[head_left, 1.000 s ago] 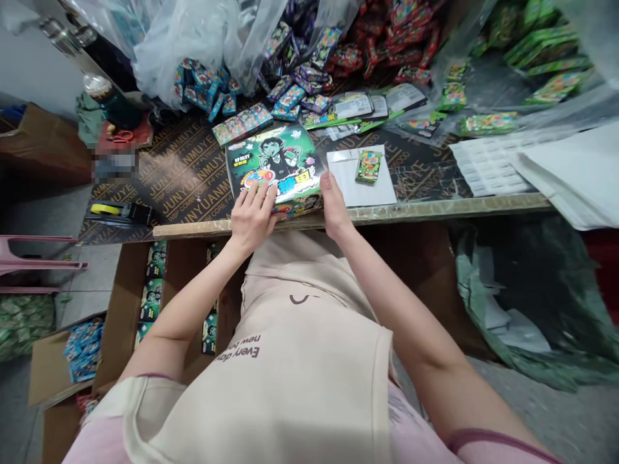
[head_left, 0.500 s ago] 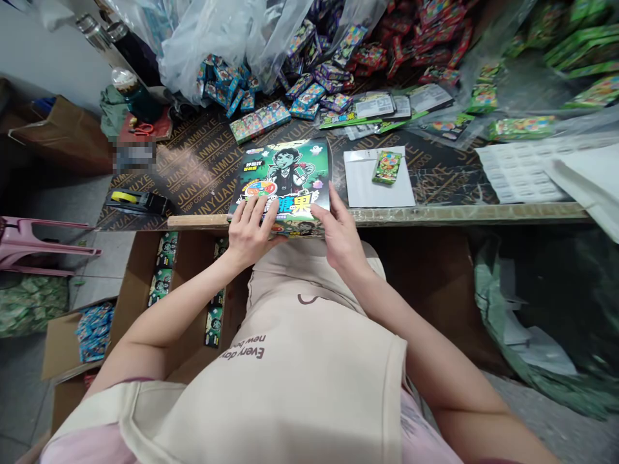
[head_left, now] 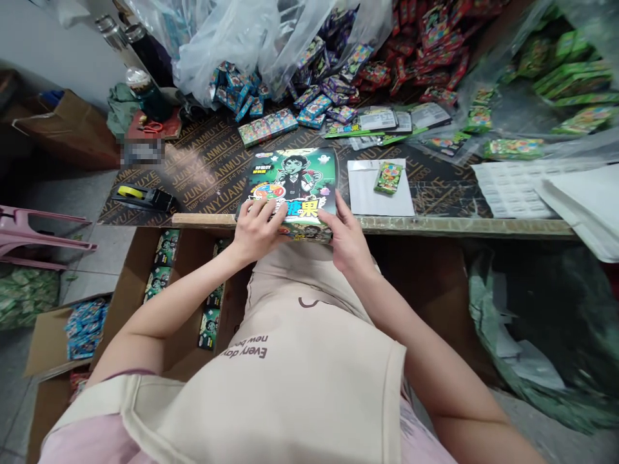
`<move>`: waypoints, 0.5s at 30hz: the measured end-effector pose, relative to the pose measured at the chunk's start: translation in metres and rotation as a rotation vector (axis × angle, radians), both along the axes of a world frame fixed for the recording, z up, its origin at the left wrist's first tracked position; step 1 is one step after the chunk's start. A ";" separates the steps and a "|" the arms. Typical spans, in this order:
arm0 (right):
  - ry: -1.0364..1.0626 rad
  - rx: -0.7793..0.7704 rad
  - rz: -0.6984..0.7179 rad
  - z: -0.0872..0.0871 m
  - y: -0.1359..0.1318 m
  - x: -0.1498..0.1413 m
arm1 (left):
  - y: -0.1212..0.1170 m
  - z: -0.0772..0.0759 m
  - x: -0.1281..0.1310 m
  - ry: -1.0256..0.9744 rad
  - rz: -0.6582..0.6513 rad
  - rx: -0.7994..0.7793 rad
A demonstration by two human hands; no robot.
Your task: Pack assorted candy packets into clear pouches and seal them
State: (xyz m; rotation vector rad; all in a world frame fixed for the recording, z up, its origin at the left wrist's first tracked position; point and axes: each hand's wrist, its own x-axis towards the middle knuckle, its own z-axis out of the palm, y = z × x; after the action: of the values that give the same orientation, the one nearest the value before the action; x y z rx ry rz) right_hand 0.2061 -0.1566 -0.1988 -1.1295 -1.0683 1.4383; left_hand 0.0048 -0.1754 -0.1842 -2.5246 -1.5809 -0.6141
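A green candy box (head_left: 293,177) with a cartoon vampire on its lid lies closed at the table's front edge. My left hand (head_left: 258,229) grips its near left side, fingers over the lid and thumb at the front face. Around the near right corner is my right hand (head_left: 348,235), its thumb on top and fingers along the side. Just right of the box, a small green packet (head_left: 388,176) rests on a white sheet (head_left: 362,193). Behind the box sits a long multicoloured box (head_left: 268,127).
Blue (head_left: 236,90), purple and red packets (head_left: 430,51) are heaped at the back beside plastic bags (head_left: 222,38). A tape dispenser (head_left: 144,197) stands at the left. Below the table, a carton (head_left: 186,283) holds more green boxes. White label sheets (head_left: 507,190) lie at the right.
The view has shifted slightly, so the table's contents appear a little displaced. Both hands keep their hold on the candy box, which stays closed.
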 end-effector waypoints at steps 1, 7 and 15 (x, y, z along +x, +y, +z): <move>-0.012 -0.004 0.018 -0.001 0.001 0.004 | 0.005 0.006 -0.004 -0.071 -0.010 -0.027; -0.060 -0.152 0.039 0.012 -0.018 0.022 | -0.001 0.022 -0.042 -0.951 0.434 -0.145; -0.128 0.043 0.640 0.033 -0.051 -0.050 | -0.129 0.000 -0.099 -2.173 0.835 -0.502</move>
State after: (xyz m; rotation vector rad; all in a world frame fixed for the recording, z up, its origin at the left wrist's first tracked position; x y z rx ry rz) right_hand 0.1558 -0.2072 -0.1654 -0.8908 -1.6415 1.8313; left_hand -0.0937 -0.3041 -0.1839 0.1123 -2.6924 -3.2609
